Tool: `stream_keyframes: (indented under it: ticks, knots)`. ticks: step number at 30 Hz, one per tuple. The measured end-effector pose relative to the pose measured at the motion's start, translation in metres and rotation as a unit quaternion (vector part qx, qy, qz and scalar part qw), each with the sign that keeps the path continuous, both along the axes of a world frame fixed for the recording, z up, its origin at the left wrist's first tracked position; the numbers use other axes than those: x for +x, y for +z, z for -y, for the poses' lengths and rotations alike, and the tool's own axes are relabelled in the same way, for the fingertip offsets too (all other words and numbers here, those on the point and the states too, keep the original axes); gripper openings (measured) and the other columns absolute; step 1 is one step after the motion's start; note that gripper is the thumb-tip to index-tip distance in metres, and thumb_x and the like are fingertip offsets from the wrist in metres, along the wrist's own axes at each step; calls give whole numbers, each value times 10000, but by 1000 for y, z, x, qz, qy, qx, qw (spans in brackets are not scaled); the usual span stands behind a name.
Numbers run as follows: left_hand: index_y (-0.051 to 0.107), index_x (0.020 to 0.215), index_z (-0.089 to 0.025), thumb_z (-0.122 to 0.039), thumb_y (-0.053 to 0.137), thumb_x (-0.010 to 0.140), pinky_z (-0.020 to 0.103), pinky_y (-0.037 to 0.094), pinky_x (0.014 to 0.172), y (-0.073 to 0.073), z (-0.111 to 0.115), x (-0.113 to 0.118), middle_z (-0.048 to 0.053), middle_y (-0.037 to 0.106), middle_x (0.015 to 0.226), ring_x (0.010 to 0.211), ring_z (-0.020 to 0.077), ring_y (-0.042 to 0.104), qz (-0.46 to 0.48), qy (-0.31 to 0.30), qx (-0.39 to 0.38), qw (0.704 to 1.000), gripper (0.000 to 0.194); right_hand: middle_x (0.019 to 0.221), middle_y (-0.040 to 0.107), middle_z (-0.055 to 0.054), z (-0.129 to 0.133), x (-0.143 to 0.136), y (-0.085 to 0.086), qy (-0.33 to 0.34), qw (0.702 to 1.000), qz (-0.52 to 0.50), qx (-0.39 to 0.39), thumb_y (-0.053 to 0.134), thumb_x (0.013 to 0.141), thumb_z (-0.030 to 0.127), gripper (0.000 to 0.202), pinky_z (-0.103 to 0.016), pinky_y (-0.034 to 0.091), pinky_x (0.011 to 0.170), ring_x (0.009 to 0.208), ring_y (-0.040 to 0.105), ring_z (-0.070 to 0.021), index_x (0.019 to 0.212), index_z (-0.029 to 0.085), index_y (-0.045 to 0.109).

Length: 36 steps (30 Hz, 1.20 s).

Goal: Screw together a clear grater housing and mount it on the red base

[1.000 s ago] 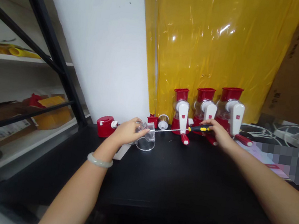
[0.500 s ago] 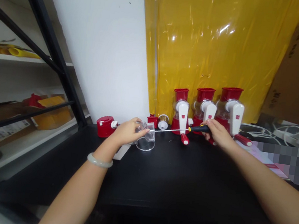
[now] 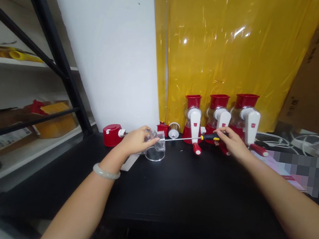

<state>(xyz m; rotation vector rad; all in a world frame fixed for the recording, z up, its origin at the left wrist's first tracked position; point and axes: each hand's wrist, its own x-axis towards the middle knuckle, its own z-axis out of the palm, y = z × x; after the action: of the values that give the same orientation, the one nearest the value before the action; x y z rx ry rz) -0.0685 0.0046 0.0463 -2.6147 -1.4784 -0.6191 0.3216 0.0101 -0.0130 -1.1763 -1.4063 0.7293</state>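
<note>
My left hand (image 3: 138, 139) is closed round a clear plastic housing (image 3: 155, 151) above the black table's back part. In my right hand (image 3: 228, 141) is the end of the black and yellow handle of a screwdriver (image 3: 210, 137), pinched between the fingers. Its long shaft points left, level, and the tip meets the right side of the clear housing. Just left of my left hand sits a red base part (image 3: 112, 135). A pale flat piece (image 3: 130, 162) lies partly under the housing.
Three red and white rotary graters (image 3: 193, 118) stand behind the screwdriver. A drum grater (image 3: 174, 130) and a small red part (image 3: 162, 128) lie at the back. White cables (image 3: 305, 143) and a pink sheet (image 3: 282, 170) are on the right; a shelf rack (image 3: 42, 22) is on the left.
The fingers of my right hand have shifted back on the screwdriver's handle, so more of it shows. My left hand and the clear housing have stayed in place.
</note>
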Motion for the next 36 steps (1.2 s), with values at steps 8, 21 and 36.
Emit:
stream_keyframes:
  ticks: [8,21,36]
  knots:
    - [728,784,-184,-697,452,971,442,540,838,1,2,1,96,644,1267,914,255,683,3,2,-5,1000,612,604,594,10,1,-2,4,-9,1000,24,-8,579,875,644,436,-214,274,326,377,427,-106,969,220,614]
    - [716,757,-182,-673,470,974,413,536,808,0,1,1,102,658,1255,890,240,680,4,-1,-1,1000,591,704,635,12,3,-1,3,1,1000,17,8,732,776,561,491,-215,306,321,390,432,-94,1110,225,603]
    - [716,765,-185,-674,462,975,430,546,824,0,0,0,100,651,1261,899,247,686,-1,2,-1,1000,589,684,634,-4,5,-2,6,-12,1000,20,-3,659,813,527,337,-220,303,350,431,462,-117,966,235,590]
